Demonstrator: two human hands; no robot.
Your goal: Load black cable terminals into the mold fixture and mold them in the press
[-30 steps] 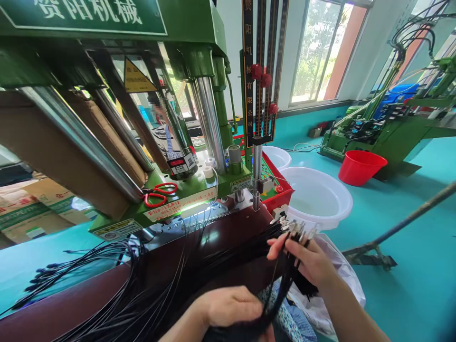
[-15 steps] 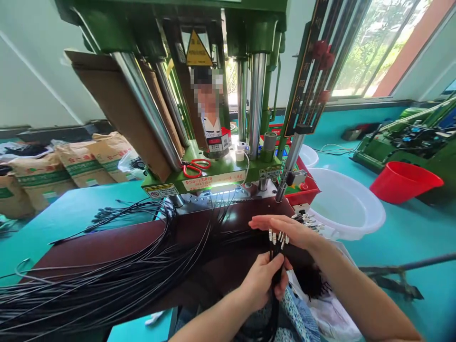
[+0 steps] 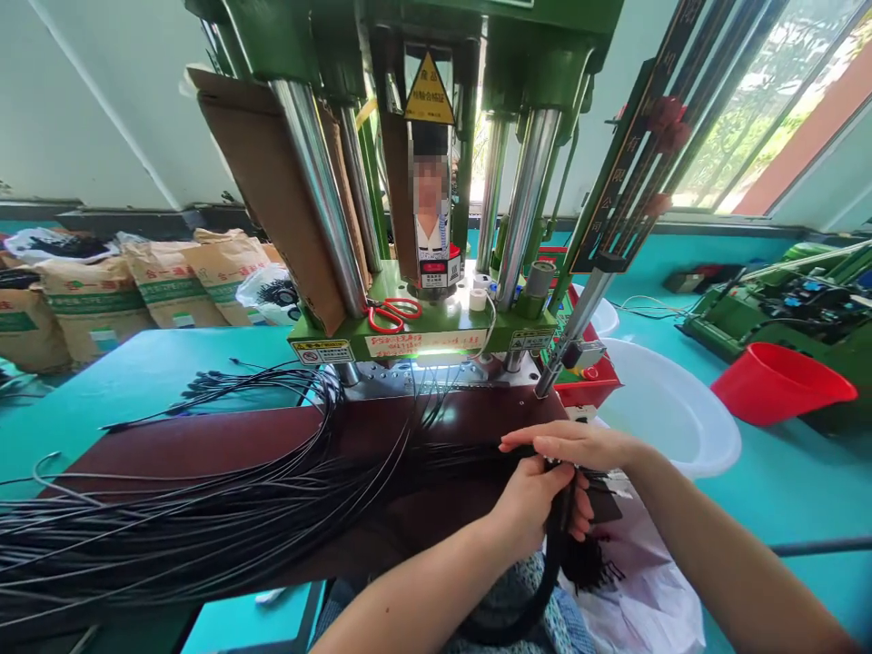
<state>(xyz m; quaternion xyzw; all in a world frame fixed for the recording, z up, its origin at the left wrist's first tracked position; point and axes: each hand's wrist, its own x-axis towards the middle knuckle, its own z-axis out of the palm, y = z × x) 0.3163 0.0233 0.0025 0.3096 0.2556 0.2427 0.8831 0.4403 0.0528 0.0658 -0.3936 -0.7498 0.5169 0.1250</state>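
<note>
Two hands are at work on one bundle of black cables (image 3: 553,568); the left hand (image 3: 535,500) wraps it near its upper end, fingers curled round and thumb laid across, while the right hand (image 3: 579,445) lies flat over the top, its fingers straight and close together, pinching nothing; on the press (image 3: 436,313) sits one pair of red-handled scissors (image 3: 397,317), with three red knobs (image 3: 666,113) on the scale panel to the right; beyond stand one red bucket (image 3: 777,391), two white tubs (image 3: 715,436) and at least four paper sacks (image 3: 95,300); the loose cables (image 3: 272,509) across the brown tabletop (image 3: 204,440) are too many to count; the held bundle is matte, thick and tightly gathered, and sits in front of the tabletop, curving down over patterned clothing (image 3: 569,622); its upper ends are covered by the right hand, its lower run passes behind the left forearm, and the press's top and the window (image 3: 769,118) are cut off by the frame.
</note>
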